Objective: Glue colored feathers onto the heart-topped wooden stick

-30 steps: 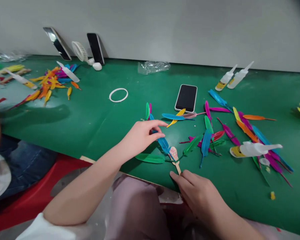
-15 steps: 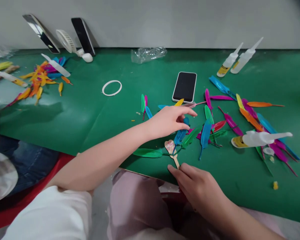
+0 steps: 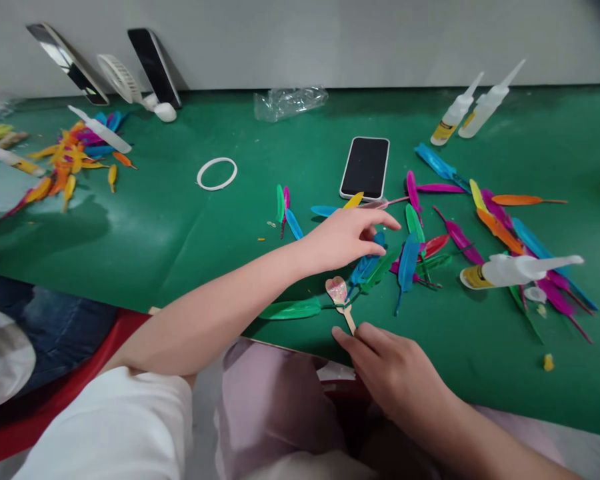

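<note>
My right hand (image 3: 387, 363) is closed on the handle of a small wooden stick (image 3: 337, 291) with a heart-shaped head, which has a pinkish, shiny patch on it. A green feather (image 3: 293, 309) reaches left from the stick, and blue and green feathers (image 3: 380, 272) lie just above its right side. Over the feathers, my left hand (image 3: 353, 233) hovers palm down, fingers apart and holding nothing. Beyond its fingertips lie a blue feather (image 3: 408, 263), a red feather (image 3: 436, 246) and a green feather (image 3: 414, 223).
A phone (image 3: 365, 168) lies flat behind my left hand. One glue bottle (image 3: 510, 272) rests at the right; two more glue bottles (image 3: 450, 120) stand at the back. A white ring (image 3: 217, 174) is left of centre. Another person's leg (image 3: 50, 330) shows at the far left.
My left hand has shifted slightly right over the feathers, its fingers still apart. The right hand keeps its hold on the stick. The whole view has shifted a little.
</note>
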The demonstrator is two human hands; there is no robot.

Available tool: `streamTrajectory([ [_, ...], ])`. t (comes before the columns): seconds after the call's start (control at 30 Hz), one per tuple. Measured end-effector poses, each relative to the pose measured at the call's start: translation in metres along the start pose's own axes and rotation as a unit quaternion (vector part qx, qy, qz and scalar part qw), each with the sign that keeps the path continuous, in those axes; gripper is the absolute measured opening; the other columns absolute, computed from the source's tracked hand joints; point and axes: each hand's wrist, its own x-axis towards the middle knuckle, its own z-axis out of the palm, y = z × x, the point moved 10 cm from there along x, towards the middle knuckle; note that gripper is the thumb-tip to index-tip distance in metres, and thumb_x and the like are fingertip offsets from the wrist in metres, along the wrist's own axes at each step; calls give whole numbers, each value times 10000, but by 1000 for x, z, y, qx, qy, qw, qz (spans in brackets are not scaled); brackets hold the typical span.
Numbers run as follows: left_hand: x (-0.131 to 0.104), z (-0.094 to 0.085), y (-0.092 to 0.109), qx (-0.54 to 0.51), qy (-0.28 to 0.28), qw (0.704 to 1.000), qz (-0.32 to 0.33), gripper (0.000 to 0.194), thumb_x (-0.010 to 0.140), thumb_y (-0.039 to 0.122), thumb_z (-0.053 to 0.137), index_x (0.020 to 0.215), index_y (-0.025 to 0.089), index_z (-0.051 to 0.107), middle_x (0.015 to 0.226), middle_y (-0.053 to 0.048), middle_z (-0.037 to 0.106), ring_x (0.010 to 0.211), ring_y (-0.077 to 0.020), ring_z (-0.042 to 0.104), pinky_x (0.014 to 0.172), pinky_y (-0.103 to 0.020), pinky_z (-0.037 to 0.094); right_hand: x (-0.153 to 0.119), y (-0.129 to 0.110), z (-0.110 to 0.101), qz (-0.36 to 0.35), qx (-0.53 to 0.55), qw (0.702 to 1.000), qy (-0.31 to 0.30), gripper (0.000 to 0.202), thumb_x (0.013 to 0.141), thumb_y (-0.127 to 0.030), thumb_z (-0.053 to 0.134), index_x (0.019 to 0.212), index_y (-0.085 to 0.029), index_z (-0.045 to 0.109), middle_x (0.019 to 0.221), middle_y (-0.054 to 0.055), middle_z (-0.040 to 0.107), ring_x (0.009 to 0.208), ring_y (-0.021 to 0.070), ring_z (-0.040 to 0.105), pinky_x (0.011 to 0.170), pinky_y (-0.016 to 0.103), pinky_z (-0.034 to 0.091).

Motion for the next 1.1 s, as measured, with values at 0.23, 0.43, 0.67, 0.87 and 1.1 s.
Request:
streamTrajectory([
  [0.23,1,5,-2,-26,-4,1000,-1,329,720,129,631,1044,170,593,700,28,490,651,-97,471,667,-269,425,-1,1,1,7,11,1000,-1,344,786,-58,509,1124,-112,536,698,12,522,572,101,478,491,237,362],
  [0.43,0,6,-7,-10,-11,1000,-12,328,740,164,623,1066,174,582,704,25,514,655,-107,491,670,-279,423,-3,5,8,34,-7,999,-10,508,792,-55,508,1285,-88,389,738,16,526,577,122,485,492,264,371],
  [0.67,-9,-6,-6,19,-11,1000,-16,326,712,174,652,1035,184,608,640,42,462,596,-90,444,615,-253,391,-3,4,5,28,-9,1000,0,463,804,-55,488,1260,-92,421,696,4,506,538,114,466,473,266,360],
  [0.87,-9,-28,-2,-31,53,998,-7,322,705,106,627,1022,160,602,573,63,388,544,-68,369,605,-240,379,1,5,9,40,-30,998,-30,553,789,-25,460,1326,-57,332,742,30,559,554,116,480,455,265,342],
  [1.1,-11,-26,-2,-59,64,996,-11,326,707,131,633,1029,167,596,589,53,404,543,-69,360,554,-226,350,7,13,4,73,-3,997,-25,508,783,-70,483,1283,-76,395,679,2,544,488,100,467,424,257,322],
])
